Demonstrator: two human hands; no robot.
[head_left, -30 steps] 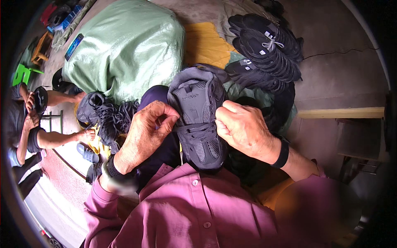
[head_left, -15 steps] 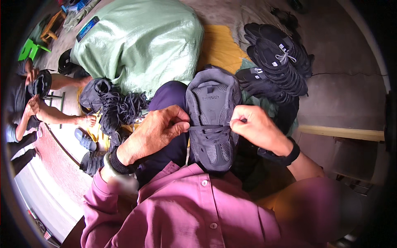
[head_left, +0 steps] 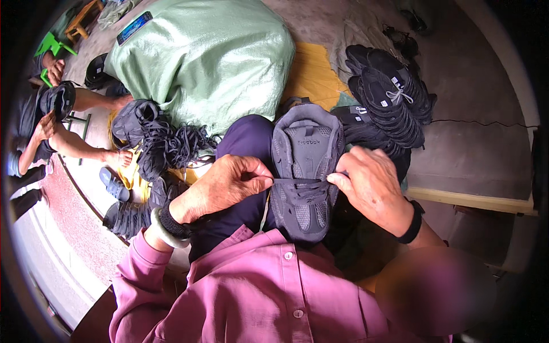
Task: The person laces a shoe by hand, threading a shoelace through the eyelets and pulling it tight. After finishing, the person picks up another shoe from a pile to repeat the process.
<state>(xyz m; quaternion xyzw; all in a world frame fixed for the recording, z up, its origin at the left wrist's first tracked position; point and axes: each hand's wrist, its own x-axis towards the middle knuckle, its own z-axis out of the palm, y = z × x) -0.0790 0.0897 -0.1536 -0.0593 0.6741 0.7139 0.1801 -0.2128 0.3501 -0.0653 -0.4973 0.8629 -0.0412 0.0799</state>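
Observation:
A dark grey sneaker upper (head_left: 309,150) lies on my lap, its toe pointing toward me and its tongue facing up. Across its lower throat runs a dark shoelace (head_left: 301,186), threaded in a few rows near the toe. My left hand (head_left: 227,182) is closed at the upper's left edge, thumb and forefinger pinching the lace. At the opposite edge my right hand (head_left: 370,180) is closed too, its thumb and forefinger pinching the lace beside the eyelets. The other fingers of my right hand are curled, their tips partly hidden.
A large pale green sack (head_left: 200,68) stands ahead, with a phone (head_left: 135,27) on it. Stacked dark uppers (head_left: 392,94) lie at the right, tangled laces and uppers (head_left: 166,134) at the left. Another person's hand (head_left: 46,126) holds a dark upper (head_left: 57,100) at far left.
The scene has shifted slightly rightward in view. My right hand has turned, showing more of its back, still at the lace. The other person's upper hand has lifted off their dark upper.

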